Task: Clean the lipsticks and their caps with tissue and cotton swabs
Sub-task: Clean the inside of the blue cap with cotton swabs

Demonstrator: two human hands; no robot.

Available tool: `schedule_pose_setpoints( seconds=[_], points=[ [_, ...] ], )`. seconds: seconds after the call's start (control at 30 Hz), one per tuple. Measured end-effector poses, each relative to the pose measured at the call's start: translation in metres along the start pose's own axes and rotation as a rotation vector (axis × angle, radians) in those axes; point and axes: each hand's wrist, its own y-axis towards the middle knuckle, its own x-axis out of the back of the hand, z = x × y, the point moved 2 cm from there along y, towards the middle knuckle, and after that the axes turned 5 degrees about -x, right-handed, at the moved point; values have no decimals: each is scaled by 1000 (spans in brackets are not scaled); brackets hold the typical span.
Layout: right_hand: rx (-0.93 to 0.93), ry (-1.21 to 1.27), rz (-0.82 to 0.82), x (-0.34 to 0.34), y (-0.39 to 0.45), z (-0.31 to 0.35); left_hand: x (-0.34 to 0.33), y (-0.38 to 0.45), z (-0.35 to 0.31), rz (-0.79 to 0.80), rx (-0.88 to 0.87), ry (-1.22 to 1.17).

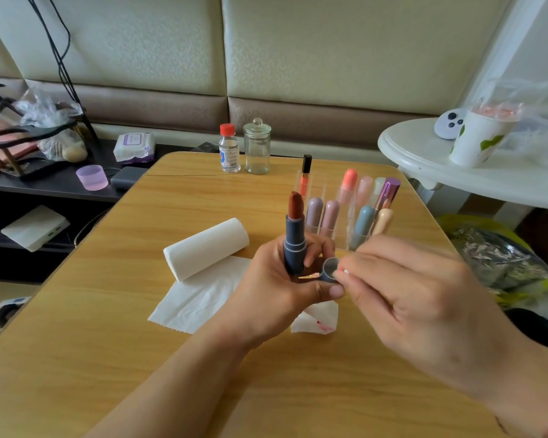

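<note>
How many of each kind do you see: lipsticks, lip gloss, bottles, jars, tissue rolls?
Lipsticks: 9 (8 capped in the rack, 1 open in the left hand)
Lip gloss: 1
Bottles: 1
Jars: 1
Tissue rolls: 1
Total: 13

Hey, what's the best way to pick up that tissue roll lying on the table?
Take the tissue roll around its middle, coming from above. It lies on its side, slanted, so fingers can close across its round body. Its lower end rests on the loose tissue sheet, so lift straight up.
</note>
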Motion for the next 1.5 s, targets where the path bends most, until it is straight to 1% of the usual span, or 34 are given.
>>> schedule_pose_setpoints(
  seconds=[0.13, 0.23, 0.37, 0.57, 0.77, 0.9, 0.97, 1.03, 1.1, 1.17, 1.23, 1.37, 1.5],
  points=[
    [-11, 30, -25, 4, -3, -1, 2, 0, -1, -26, -33, -34],
    [61, -39, -70, 10, -4, 4, 4, 1, 0, -59, -69, -21],
    [137, -155, -65, 12, -5, 15, 3, 1, 0, -83, -75, -20],
    [122, -262, 5, 10, 3, 22, -2, 2, 2, -58, -90, -26],
    [50, -168, 136, 8, 7, 19, 0, 0, 5, -45, -58, -13],
    [19, -235, 179, 13, 14, 19, -4, 1, 5, -11, -36, -8],
    [35, -218, 154, 10, 14, 20, -3, 1, 4, -4, -55, -27],
    [21, -141, 100, 10, 13, 18, -1, 0, 3, -10, -55, -54],
    [-42, -61, 11, 16, 11, 18, 0, 0, 2, -16, -44, -77],
    [-106, -50, -97, 26, 8, 20, 0, 2, 2, -25, -41, -111],
    [-180, -42, -162, 33, 3, 23, 0, 2, 2, -15, -33, -177],
    [-260, -20, -202, 31, -4, 20, -4, -1, 2, 65, 3, -344],
    [-243, -34, -233, 30, -3, 19, -9, -1, 0, 91, 6, -321]
  ],
)
